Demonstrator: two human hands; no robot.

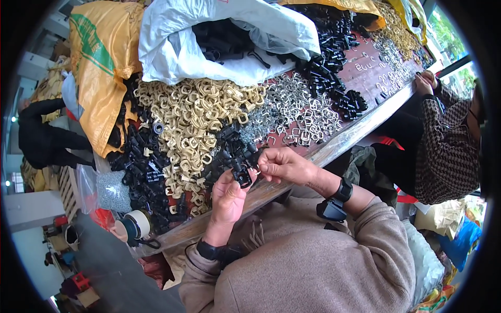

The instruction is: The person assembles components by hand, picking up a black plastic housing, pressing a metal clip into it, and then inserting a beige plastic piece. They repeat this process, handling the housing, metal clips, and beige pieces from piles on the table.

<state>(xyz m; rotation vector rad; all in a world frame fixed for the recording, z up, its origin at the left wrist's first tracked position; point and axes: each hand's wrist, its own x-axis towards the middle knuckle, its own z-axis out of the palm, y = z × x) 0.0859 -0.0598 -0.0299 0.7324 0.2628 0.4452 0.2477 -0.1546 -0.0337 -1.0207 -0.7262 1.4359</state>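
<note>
Small black plastic fitting (241, 176) pinched in the left hand (228, 197)

The fitting sits at the left hand's 1 o'clock, gripped between thumb and fingers. The right hand (286, 167) is at the fitting's 3 o'clock, thumb and forefinger drawn narrow; whether they hold anything, I cannot tell. Clocked from the fitting, cream loops (193, 125) heap at 11, silver U-shaped clips (313, 117) at 2, loose black parts (141, 167) at 9. A slackened left thumb could let the fitting slip among similar black pieces, or over the wooden table edge (360, 131) to the floor (109, 261). Fingers cover much of the fitting; the white sack (175, 55) at 11 o'clock has shadowed contents (224, 44), and a co-worker (449, 146) at 3 o'clock fades into the dark rim.
</note>
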